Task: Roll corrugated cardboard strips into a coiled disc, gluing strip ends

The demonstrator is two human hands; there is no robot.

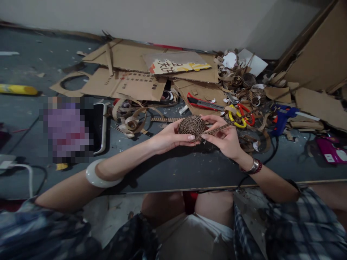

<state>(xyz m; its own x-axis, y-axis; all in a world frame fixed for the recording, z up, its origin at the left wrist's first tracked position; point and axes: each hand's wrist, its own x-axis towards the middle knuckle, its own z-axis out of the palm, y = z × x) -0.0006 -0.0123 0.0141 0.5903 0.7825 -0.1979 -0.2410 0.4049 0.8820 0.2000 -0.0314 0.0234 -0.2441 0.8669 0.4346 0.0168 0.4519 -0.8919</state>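
Note:
A round coil of corrugated cardboard (192, 125), wound in a tight spiral, is held above the near part of the table. My left hand (173, 137) grips its left side, thumb along the lower front edge. At the coil's right, my right hand (222, 137) pinches a corrugated cardboard strip (222, 128) between thumb and fingers. That strip runs from the coil's edge up to the right, toward the scissors (241, 116) with red and yellow handles. Another ridged strip (166, 119) lies behind my left hand.
Behind the hands are a red utility knife (202, 102), cardboard sheets (138, 85) and curled strips (132, 117). A blue glue gun (282, 117) with a trailing cord is at right, near a magenta power strip (332, 150). A phone (99, 128) lies left; a yellow marker (17, 89) is farther left.

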